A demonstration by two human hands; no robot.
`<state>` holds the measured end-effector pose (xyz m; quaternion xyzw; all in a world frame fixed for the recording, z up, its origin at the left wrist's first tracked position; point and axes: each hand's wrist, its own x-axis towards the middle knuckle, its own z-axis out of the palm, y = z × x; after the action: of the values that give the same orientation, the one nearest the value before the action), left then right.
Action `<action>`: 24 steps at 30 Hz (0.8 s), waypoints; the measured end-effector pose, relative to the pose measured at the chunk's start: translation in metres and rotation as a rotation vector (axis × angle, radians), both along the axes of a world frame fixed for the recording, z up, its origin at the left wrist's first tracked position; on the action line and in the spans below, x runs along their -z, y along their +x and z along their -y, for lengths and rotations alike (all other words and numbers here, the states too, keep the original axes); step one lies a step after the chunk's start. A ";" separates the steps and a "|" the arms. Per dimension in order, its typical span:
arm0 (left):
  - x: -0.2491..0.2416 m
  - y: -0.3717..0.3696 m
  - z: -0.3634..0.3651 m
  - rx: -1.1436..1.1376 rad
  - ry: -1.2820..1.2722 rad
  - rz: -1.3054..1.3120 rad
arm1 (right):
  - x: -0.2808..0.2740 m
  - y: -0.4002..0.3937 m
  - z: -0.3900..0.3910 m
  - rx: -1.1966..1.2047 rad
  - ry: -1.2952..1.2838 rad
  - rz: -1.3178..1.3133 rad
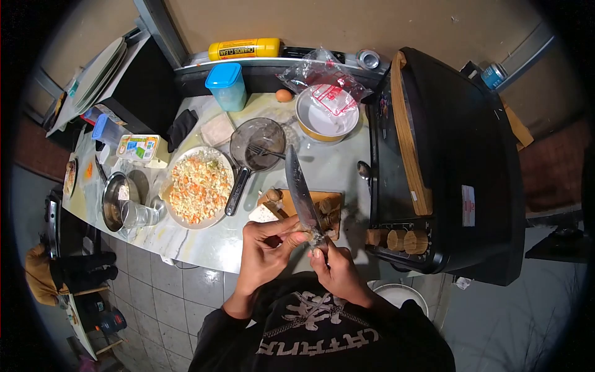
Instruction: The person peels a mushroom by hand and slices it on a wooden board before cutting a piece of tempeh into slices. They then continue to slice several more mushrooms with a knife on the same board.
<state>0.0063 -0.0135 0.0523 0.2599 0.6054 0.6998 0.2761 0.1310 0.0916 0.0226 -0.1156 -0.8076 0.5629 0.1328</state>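
My right hand is closed round the handle of a large kitchen knife, its blade pointing up and away from me. My left hand is closed in a pinch beside the base of the blade. Whatever sits between its fingers is too small to make out, though pale bits show where the two hands meet. Under the knife lies a wooden cutting board, partly covered by my hands. Brownish pieces and a white block are on or beside it.
A plate of chopped food and a frying pan with a fork in it lie to the left. A bowl with a plastic bag on it stands behind. A black oven borders the right; a spoon lies before it.
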 end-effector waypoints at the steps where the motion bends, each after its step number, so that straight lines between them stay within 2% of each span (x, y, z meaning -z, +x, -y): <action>1: -0.003 -0.002 -0.001 0.022 -0.024 -0.005 | 0.000 0.000 -0.001 0.002 0.001 -0.001; 5: 0.010 -0.005 -0.003 0.085 -0.045 0.008 | -0.001 0.000 -0.006 0.014 -0.049 0.003; 7: 0.021 -0.001 -0.009 0.070 0.185 0.162 | -0.001 0.000 -0.007 0.029 -0.061 -0.003; 8: 0.022 0.005 -0.012 0.058 0.314 0.154 | 0.001 0.000 -0.006 0.047 -0.101 0.024; 9: 0.023 0.011 -0.016 0.062 0.316 0.152 | 0.003 0.000 -0.006 0.064 -0.142 0.050; 11: 0.031 0.023 -0.020 -0.092 0.389 0.424 | 0.004 -0.004 -0.003 0.077 -0.090 -0.023; 12: 0.038 0.025 -0.022 -0.138 0.362 0.385 | 0.005 -0.004 -0.002 0.087 -0.040 -0.094; 16: 0.042 0.020 -0.010 -0.088 0.239 0.273 | 0.009 0.000 -0.001 0.073 -0.030 -0.055; 19: 0.028 0.009 -0.007 -0.060 0.262 0.241 | 0.005 0.000 -0.004 0.011 -0.013 -0.023; 21: 0.015 -0.002 -0.004 0.043 0.119 0.228 | -0.001 -0.001 -0.005 0.005 0.074 -0.089; 22: 0.014 -0.005 -0.004 0.065 0.141 0.186 | -0.002 0.000 -0.005 0.005 0.074 -0.091; 24: 0.006 -0.008 -0.003 0.076 0.100 0.142 | -0.004 0.002 -0.005 -0.019 0.090 0.005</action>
<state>-0.0021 -0.0108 0.0463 0.2462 0.5383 0.7348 0.3313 0.1333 0.0967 0.0266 -0.1032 -0.8333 0.5271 0.1306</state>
